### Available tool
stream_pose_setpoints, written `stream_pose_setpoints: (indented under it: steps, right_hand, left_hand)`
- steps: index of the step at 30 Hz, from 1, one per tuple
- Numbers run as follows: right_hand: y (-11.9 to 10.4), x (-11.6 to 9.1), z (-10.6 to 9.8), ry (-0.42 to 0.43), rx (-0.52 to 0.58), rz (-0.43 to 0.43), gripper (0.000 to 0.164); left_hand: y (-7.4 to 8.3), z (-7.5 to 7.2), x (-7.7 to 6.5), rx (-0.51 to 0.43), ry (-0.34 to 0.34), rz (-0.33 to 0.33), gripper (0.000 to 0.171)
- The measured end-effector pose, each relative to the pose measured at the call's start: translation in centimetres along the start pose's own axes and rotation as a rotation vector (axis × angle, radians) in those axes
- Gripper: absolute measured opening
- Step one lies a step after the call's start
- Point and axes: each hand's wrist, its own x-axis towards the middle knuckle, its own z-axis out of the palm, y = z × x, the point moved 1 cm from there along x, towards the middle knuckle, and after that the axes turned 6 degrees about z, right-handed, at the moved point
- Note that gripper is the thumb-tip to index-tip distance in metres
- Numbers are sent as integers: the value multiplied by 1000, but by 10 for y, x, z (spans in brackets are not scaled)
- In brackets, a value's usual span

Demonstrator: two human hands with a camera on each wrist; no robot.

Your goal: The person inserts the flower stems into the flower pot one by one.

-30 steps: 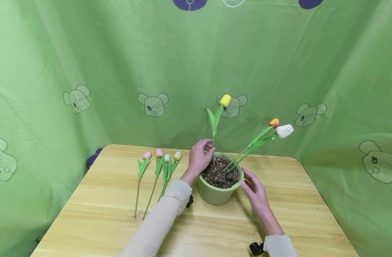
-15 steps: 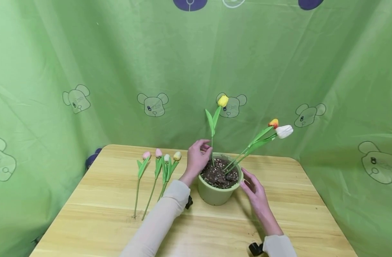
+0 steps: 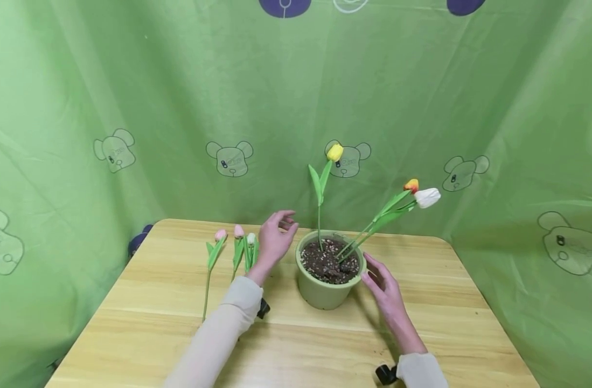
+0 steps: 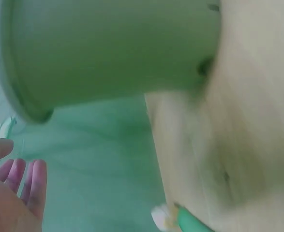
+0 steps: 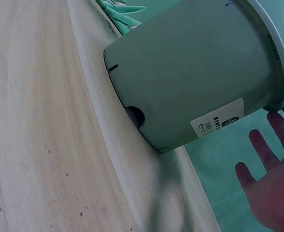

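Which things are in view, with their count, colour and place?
Table: 1, light wood, below
Curtain: 1, green, behind
Pot: 1, green, on table
Label: 1, whitish, on pot
Soil: 1, brown, in pot
Potted tulips: 3, yellow, orange-red, white, in soil
Lying tulips: at least 3, two pink, one white, on table
Sleeves: 2, off-white, lower edge
Wrist devices: 2, black, by sleeves
Left hand: 1, bare, left of pot
Right hand: 1, bare, at pot

- A small curtained booth, seemingly set up for recording; the building around it cannot be told.
- Green cloth (image 3: pixel 276 97) printed with bear heads (image 3: pixel 230 160) hangs in folds across the top and both sides of the frame.
- A wood-grain table (image 3: pixel 325 350) fills the bottom centre.
- Black wrist cameras (image 3: pixel 386 374) show in the lower part.
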Motion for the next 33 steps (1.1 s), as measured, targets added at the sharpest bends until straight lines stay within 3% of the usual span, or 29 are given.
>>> stream_pose_setpoints:
  steps: [8,16,24,28,33]
  right_hand:
    - [-1,1,0,5,-6,-2,52]
    - [0,1,-2,11,-24,25,53]
    - [-1,2,0,0,-6,9,53]
    - [-1,2,0,7,-11,1,52]
    - [-2,1,0,8,-9,2,52]
  left_hand:
    - [-20,-50,-16,51,-6,-34,37]
    - [-54,-101,-45,209,-40,-145,39]
    - [-90,-154,-78,253,-77,-322,43]
    - [-101,-171,-92,242,-114,-408,47]
    - [-110,-181,-104,211,-162,-493,53]
